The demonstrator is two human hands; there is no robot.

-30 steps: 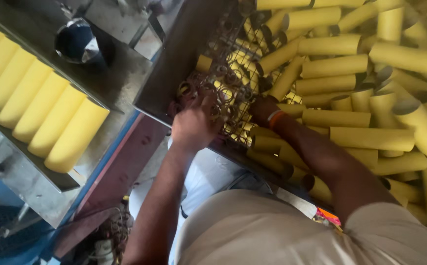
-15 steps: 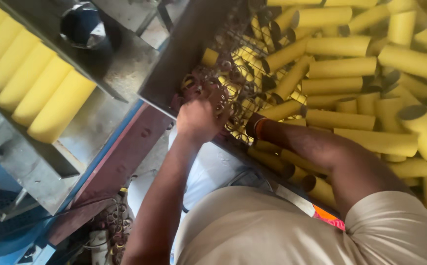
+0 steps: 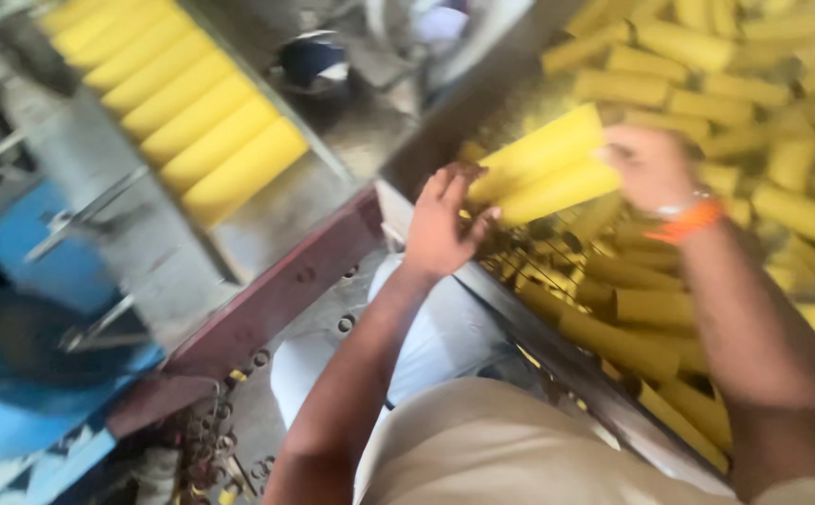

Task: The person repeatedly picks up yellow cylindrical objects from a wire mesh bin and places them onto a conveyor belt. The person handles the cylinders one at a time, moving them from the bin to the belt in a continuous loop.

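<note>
Both my hands hold a small bunch of long yellow tubes (image 3: 543, 168) lifted over a wire bin. My left hand (image 3: 440, 224) cups the bunch's left end. My right hand (image 3: 646, 164), with an orange band at the wrist, grips the right end. Below and around lie several more yellow tubes (image 3: 632, 309) heaped in the wire bin (image 3: 538, 271). The picture is motion-blurred.
A row of several yellow tubes (image 3: 192, 112) lies side by side on a grey metal tray (image 3: 136, 234) at the upper left. A dark red metal beam (image 3: 276, 299) runs between tray and bin. A blue machine part (image 3: 43, 374) sits at the left.
My hands were down among the tubes in the wire bin; they have risen with a bunch of tubes held between them. The camera has shifted, and the view is blurrier.
</note>
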